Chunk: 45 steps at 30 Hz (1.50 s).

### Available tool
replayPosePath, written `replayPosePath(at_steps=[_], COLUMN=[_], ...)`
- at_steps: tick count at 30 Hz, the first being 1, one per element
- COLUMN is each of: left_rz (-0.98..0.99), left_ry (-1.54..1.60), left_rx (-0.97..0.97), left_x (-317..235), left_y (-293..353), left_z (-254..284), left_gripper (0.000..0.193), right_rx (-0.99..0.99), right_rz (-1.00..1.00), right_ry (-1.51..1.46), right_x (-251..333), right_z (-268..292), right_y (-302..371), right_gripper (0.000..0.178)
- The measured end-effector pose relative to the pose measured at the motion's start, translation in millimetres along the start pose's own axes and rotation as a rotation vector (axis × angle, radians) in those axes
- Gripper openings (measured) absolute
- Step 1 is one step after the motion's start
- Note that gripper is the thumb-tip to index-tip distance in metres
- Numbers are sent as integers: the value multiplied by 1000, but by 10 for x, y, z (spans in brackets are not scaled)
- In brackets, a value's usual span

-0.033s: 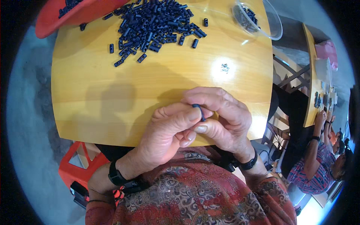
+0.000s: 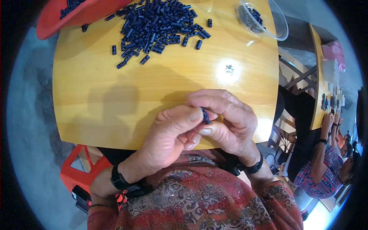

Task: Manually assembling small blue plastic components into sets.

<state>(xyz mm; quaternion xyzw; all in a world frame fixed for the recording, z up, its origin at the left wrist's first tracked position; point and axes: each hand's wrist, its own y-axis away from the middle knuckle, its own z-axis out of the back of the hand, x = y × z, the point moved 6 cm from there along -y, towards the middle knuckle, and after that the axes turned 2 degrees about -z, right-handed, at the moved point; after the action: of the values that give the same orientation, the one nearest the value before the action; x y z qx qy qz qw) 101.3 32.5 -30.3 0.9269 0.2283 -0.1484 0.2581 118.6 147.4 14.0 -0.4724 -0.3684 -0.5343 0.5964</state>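
Both hands meet over the yellow wooden counter (image 2: 115, 99), left hand (image 2: 172, 134) and right hand (image 2: 230, 119) fingers pinching 1 small dark plastic piece (image 2: 205, 115), nothing visibly shifting.

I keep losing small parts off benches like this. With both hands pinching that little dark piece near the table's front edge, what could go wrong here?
The small dark piece is pinched only at the fingertips of the left hand and right hand, close to the wooden table's near edge; a slip would likely drop it into the lap or onto the floor. The clear bowl sits at the far right corner, where a reach toward the loose pile might nudge it.
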Motion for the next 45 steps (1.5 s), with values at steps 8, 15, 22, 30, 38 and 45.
replayPosePath(at_steps=[8,15,22,30,38,45], left_rz=[-19,-48,-67,-55,-35,-71], left_ry=[-141,-254,-318,-278,-252,-266], left_rx=[-13,-56,-32,27,33,22], left_x=[-88,-100,-122,-124,-139,-128], left_y=[38,60,71,83,69,54], left_z=[35,38,74,101,84,91], left_gripper=[26,16,16,12,14,17], right_rx=[58,55,99,79,22,-25], right_rz=[-3,-107,-9,-21,-62,-67], right_ry=[-191,-374,-219,-335,-468,-496], right_x=[-73,-112,-33,-33,-110,-155], right_z=[8,-29,-51,-93,-129,-134], right_y=[57,77,9,-20,3,-9], right_gripper=[42,45,46,43,44,38])
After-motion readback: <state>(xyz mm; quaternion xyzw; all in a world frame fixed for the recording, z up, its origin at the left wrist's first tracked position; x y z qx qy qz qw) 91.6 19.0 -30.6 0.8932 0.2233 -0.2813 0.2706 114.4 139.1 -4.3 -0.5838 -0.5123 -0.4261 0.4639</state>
